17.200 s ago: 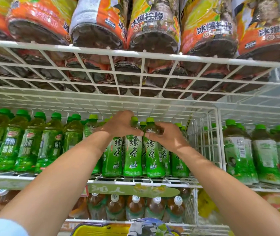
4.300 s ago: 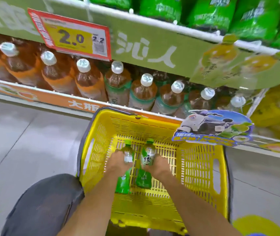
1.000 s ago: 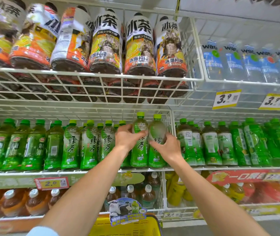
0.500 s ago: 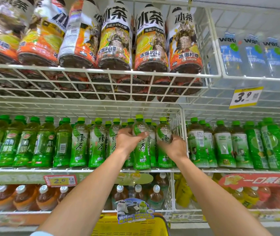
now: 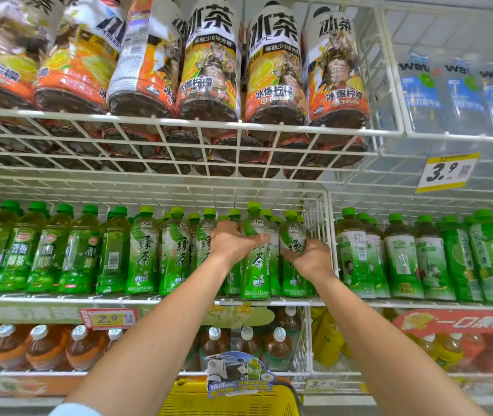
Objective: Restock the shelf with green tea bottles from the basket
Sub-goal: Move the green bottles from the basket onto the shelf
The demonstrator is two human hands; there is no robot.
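My left hand [image 5: 233, 240] grips a green tea bottle [image 5: 255, 265] around its upper body, its base at the front edge of the white wire shelf [image 5: 59, 299]. My right hand [image 5: 310, 256] holds a second green tea bottle [image 5: 292, 232] just to the right, beside the wire divider [image 5: 319, 223]. Both bottles stand upright with green caps. A row of matching green tea bottles [image 5: 143, 250] fills the shelf to the left. The yellow basket [image 5: 227, 400] shows at the bottom edge, below my arms.
Large iced tea bottles [image 5: 209, 64] lie on the wire shelf above. Other green bottles [image 5: 404, 256] fill the section right of the divider. Brown tea bottles [image 5: 41, 346] stand on the lower shelf. A price tag [image 5: 108, 319] hangs at the shelf front.
Both hands have pushed the two bottles forward and down onto the shelf at the right end of the row. The view has moved closer to the shelf.
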